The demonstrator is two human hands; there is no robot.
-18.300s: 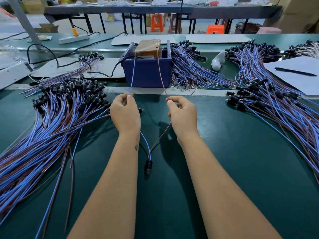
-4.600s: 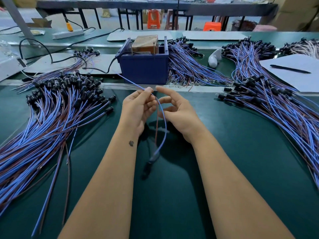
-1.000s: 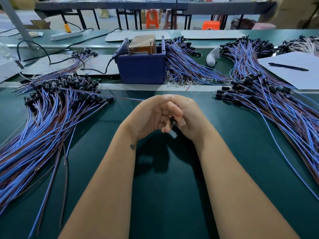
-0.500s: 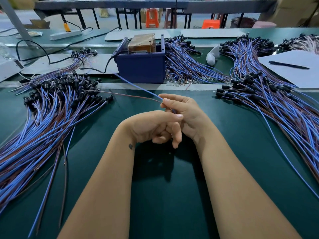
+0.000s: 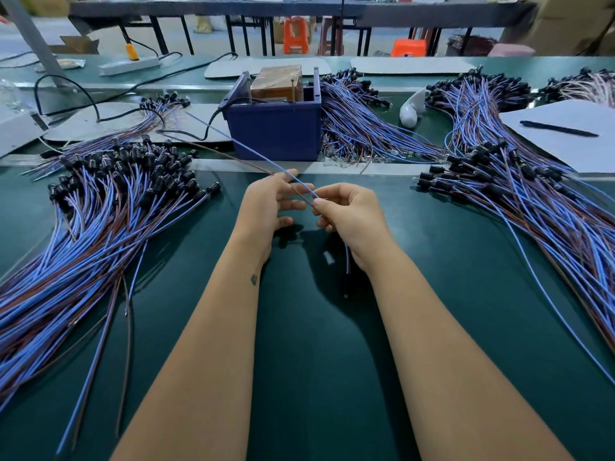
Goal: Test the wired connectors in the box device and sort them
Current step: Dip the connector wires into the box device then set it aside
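The right hand pinched the blue-and-brown wire pair, its free ends running up-left past the loosely open left hand, the nearer, short of the blue box device.

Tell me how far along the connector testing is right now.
Partly through. A big pile of blue-and-brown wired connectors lies left, seemingly sorted. In hand: the right hand pinches one blue-and-brown wire pair, left hand open beside it, not yet at the dark blue box device. Another pile remains right.
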